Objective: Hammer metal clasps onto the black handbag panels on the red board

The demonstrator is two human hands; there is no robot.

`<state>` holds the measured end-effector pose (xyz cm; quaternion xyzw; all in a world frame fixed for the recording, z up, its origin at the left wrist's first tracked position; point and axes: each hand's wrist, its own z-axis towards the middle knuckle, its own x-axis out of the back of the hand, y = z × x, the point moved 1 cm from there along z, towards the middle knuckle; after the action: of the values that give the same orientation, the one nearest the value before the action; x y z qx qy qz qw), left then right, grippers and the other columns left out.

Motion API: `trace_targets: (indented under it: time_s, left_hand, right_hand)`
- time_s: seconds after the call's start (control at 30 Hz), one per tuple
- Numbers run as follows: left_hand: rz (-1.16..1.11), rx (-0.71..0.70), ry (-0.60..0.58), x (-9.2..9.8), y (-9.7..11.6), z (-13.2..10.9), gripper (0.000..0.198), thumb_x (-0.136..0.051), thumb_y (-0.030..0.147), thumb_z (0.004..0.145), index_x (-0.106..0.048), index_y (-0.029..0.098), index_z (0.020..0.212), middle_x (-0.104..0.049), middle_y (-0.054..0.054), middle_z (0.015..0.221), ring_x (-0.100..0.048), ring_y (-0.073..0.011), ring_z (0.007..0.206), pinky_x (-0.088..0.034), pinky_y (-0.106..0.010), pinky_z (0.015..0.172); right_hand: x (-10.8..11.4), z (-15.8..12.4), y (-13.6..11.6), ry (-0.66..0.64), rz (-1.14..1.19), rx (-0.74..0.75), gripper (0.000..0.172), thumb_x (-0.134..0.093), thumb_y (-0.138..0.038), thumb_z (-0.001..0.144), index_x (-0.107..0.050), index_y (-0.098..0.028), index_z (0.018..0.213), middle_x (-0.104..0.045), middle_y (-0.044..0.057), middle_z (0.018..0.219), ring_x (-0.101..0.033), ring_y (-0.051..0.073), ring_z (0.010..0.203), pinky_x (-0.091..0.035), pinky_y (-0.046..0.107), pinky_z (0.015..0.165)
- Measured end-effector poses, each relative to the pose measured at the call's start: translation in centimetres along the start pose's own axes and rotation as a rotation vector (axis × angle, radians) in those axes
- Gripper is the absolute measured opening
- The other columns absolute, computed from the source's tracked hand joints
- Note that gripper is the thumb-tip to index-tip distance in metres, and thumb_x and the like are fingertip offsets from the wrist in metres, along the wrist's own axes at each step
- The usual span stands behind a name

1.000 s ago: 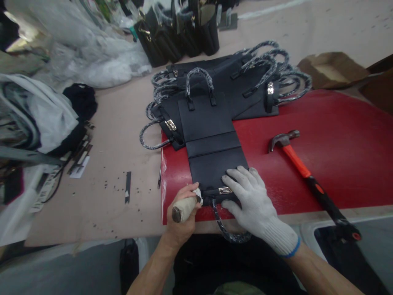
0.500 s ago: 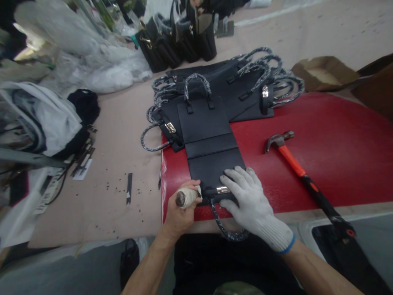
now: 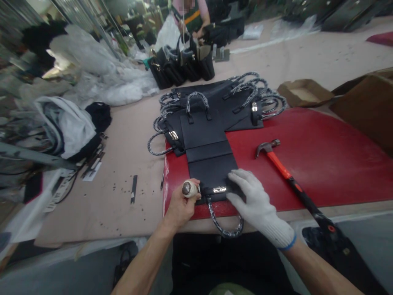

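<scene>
My bare left hand (image 3: 180,208) is closed around a stubby hand punch (image 3: 190,189) wrapped in white, its metal end facing up. The punch stands at the near left corner of a black leather bag panel (image 3: 209,168); its lower tip is hidden. My right hand (image 3: 254,205), in a white knitted glove, rests at the panel's near right edge, thumb apart from the bent fingers. Between my hands lies a strap with a shiny metal clasp (image 3: 220,189). A plastic-wrapped handle (image 3: 225,233) loops over the table's near edge. The panel's other handle (image 3: 197,97) stands at its far end.
A claw hammer (image 3: 278,164) lies right on the red mat (image 3: 307,155). More black bag pieces (image 3: 215,90) with wrapped handles are heaped behind the panel. Cardboard boxes (image 3: 303,91) stand at the right. Finished-looking black bags (image 3: 184,65) and a person (image 3: 196,18) are farther back.
My view has tilted up, showing the person at the back. The fingers of my gloved right hand have drawn back and bent, baring more of the clasp. My left hand still holds the punch.
</scene>
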<state>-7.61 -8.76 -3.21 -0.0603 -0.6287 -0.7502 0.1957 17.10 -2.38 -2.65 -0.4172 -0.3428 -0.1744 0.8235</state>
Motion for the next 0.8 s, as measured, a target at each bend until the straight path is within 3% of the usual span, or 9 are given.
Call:
trace_targets:
  time_s: [0.07,0.13,0.27,0.4,0.5,0.6,0.7,0.8]
  left_hand:
    - [0.012,0.018,-0.014,-0.2,0.0,0.1,0.02,-0.065,0.018,0.086,-0.068,0.018,0.106,-0.074,-0.008,0.108,-0.071,-0.022,0.093,-0.06,-0.034,0.082]
    - [0.016,0.037,-0.038,-0.3,0.0,0.3,0.025,-0.065,0.017,0.085,-0.068,0.017,0.11,-0.073,-0.008,0.105,-0.07,-0.0212,0.088,-0.059,-0.033,0.079]
    - [0.008,0.057,-0.062,-0.3,0.2,0.5,0.025,-0.065,0.017,0.084,-0.069,0.017,0.109,-0.073,-0.007,0.1,-0.068,-0.0207,0.084,-0.056,-0.031,0.073]
    - [-0.002,0.059,-0.056,-0.3,0.7,0.6,0.025,-0.064,0.017,0.083,-0.069,0.017,0.108,-0.07,-0.005,0.092,-0.066,-0.0197,0.081,-0.053,-0.029,0.072]
    - [0.009,0.053,-0.06,-0.3,0.8,0.7,0.021,-0.064,0.017,0.083,-0.069,0.017,0.103,-0.067,-0.003,0.087,-0.062,-0.0182,0.076,-0.05,-0.028,0.071]
    - [-0.019,0.065,-0.073,-0.6,0.5,0.7,0.015,-0.062,0.016,0.084,-0.068,0.017,0.098,-0.065,-0.002,0.084,-0.06,-0.0173,0.074,-0.049,-0.028,0.07]
    - [-0.066,0.076,-0.085,-0.9,0.0,0.9,0.013,-0.061,0.017,0.085,-0.067,0.016,0.097,-0.063,-0.001,0.081,-0.059,-0.0167,0.071,-0.048,-0.028,0.069]
    - [-0.064,0.068,-0.088,-1.0,-0.3,1.0,0.012,-0.063,0.017,0.086,-0.067,0.016,0.097,-0.064,-0.002,0.082,-0.059,-0.0167,0.072,-0.049,-0.027,0.069]
  right_hand:
    - [2.3,-0.2,1.5,0.089,-0.14,-0.063,0.04,-0.056,-0.035,0.098,-0.062,-0.016,0.133,-0.062,0.017,0.134,-0.057,0.037,0.125,-0.048,0.058,0.108]
    - [4.9,-0.5,3.2,0.089,-0.369,-0.164,0.044,-0.052,-0.039,0.099,-0.062,-0.012,0.132,-0.062,0.021,0.131,-0.059,0.042,0.118,-0.051,0.061,0.1]
    - [8.4,-1.8,5.9,-0.147,-0.789,-0.444,0.051,-0.045,-0.043,0.101,-0.06,-0.005,0.132,-0.063,0.027,0.116,-0.063,0.047,0.093,-0.056,0.057,0.07]
    - [8.9,-2.6,7.0,-0.327,-0.902,-0.574,0.042,-0.033,-0.034,0.105,-0.063,-0.007,0.117,-0.062,0.023,0.096,-0.065,0.041,0.079,-0.052,0.047,0.058]
    - [9.0,-2.1,7.7,-0.365,-0.731,-0.66,0.032,-0.035,-0.024,0.101,-0.062,-0.009,0.104,-0.063,0.02,0.088,-0.067,0.036,0.075,-0.051,0.043,0.062]
    - [10.0,-0.9,6.9,-0.252,-0.374,-0.831,0.021,-0.042,-0.028,0.094,-0.061,-0.016,0.094,-0.058,0.009,0.067,-0.064,0.031,0.064,-0.049,0.038,0.057]
    - [11.5,0.5,2.9,-0.075,0.23,-0.893,0.029,-0.052,-0.046,0.09,-0.059,-0.021,0.101,-0.047,-0.003,0.06,-0.049,0.021,0.046,-0.039,0.03,0.043]
    - [12.8,2.0,-3.0,-0.011,0.681,-0.739,0.053,-0.069,-0.06,0.084,-0.058,-0.021,0.118,-0.046,-0.006,0.067,-0.043,0.015,0.045,-0.035,0.024,0.04]
